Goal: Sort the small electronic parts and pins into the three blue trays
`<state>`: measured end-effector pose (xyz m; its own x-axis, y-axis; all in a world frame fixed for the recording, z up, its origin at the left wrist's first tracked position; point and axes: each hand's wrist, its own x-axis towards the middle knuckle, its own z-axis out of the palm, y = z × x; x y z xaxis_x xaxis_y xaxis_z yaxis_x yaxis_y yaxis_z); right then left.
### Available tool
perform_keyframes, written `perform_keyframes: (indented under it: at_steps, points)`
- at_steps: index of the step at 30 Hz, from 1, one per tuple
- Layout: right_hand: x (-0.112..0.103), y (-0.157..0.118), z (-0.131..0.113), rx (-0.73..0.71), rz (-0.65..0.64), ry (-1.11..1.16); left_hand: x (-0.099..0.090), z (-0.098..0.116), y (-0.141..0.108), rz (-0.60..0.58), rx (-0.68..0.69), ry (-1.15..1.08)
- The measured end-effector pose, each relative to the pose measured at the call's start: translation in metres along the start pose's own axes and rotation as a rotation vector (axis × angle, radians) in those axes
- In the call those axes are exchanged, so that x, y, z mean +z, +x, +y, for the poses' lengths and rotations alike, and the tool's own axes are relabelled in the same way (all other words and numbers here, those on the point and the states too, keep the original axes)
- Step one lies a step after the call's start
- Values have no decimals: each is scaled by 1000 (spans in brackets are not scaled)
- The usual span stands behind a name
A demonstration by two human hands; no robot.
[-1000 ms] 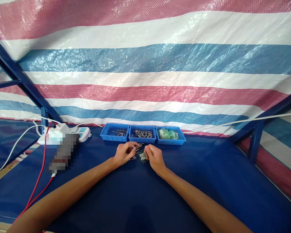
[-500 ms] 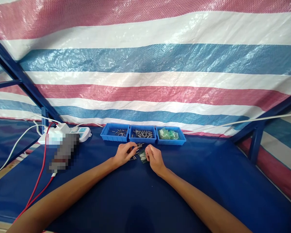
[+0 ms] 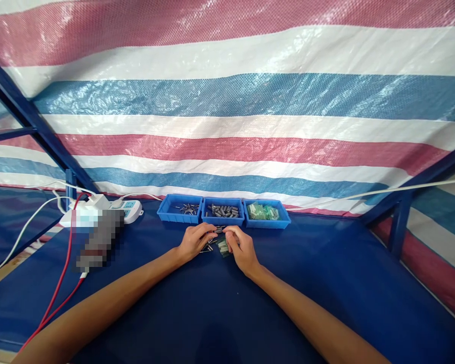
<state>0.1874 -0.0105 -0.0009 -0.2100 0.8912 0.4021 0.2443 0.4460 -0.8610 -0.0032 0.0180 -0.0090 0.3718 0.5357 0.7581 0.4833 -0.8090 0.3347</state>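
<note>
My left hand is closed in a pinch on a small grey metal cylinder just in front of the middle bin. Thumb and forefinger of my right hand are pinched at the cylinder's right end; what they hold is too small to make out. Under and beside my left fingers lie several thin metal pins. A small heap of green-and-clear pieces rests on the table between the hands, partly beside my right fingers.
Three blue bins stand in a row: the left bin with pins, the middle bin with grey cylinders, the right bin with green-and-clear pieces. A power strip, red cable and blurred dark object are at left.
My right hand's fingers have uncurled from a fist and reached left to the cylinder by my left fingertips. My left hand has hardly moved.
</note>
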Motion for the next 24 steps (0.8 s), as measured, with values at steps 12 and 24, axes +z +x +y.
perform_keyframes:
  at_steps: [12, 24]
  points:
    - [0, 4, -4, -99, -59, -146, 1, 0, 0, -11, 15, -14]
    - [-1, 0, 0, -24, 33, -79, -4, 8, 7, -94, -42, -41]
